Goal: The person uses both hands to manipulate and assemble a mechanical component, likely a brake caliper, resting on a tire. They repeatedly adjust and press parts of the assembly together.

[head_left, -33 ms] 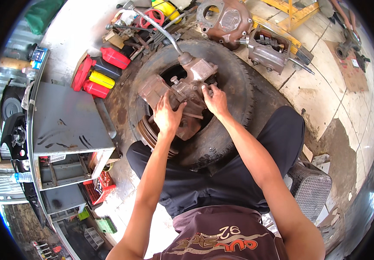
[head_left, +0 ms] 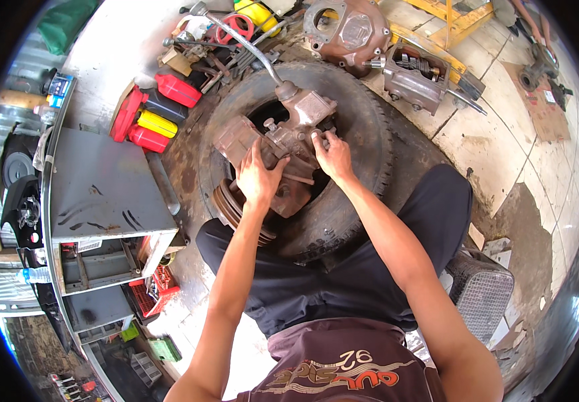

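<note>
A brown metal gearbox housing (head_left: 236, 137) rests over the opening of a worn tyre (head_left: 360, 107) between my knees. From its upper cover (head_left: 309, 107) a long bent gear lever (head_left: 257, 52) slants away to the far left. My left hand (head_left: 260, 177) lies on the near left part of the housing, fingers spread and thumb apart. My right hand (head_left: 333, 155) is closed at the housing's right side, thumb and finger together; what is between them is too small to make out. A grooved pulley (head_left: 229, 208) shows below the housing, near my left knee.
Red, black and yellow bottles (head_left: 157, 123) lie at the left beside a grey metal cabinet (head_left: 108, 187). Beyond the tyre are a bell housing (head_left: 356, 37), an open gear case (head_left: 413, 77) and a yellow frame (head_left: 460, 27). A patterned stool (head_left: 480, 291) stands at the right.
</note>
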`<act>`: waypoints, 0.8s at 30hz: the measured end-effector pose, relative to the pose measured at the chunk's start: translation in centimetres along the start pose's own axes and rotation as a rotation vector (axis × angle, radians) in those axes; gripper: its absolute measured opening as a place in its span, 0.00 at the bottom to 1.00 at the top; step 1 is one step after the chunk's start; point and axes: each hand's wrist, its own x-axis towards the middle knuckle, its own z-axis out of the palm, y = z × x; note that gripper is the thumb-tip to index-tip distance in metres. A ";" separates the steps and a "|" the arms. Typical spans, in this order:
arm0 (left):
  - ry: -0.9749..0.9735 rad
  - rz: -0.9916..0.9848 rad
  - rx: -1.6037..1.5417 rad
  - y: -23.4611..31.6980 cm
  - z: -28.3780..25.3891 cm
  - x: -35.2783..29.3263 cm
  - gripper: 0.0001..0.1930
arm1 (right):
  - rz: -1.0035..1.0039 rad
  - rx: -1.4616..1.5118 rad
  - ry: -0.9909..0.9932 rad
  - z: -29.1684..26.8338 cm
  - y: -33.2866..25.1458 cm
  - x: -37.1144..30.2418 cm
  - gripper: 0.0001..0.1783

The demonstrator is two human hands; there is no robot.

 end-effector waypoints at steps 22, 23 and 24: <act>0.140 0.166 -0.161 0.5 1.4 0.3 0.35 | -0.448 -0.181 -0.157 -0.7 0.5 -1.7 0.13; 0.135 0.197 -0.183 0.3 1.4 0.1 0.33 | -0.446 -0.195 -0.198 -0.9 0.5 -1.9 0.12; 0.158 0.213 -0.229 0.2 1.5 -0.1 0.29 | -0.445 -0.210 -0.238 -1.1 0.5 -2.0 0.11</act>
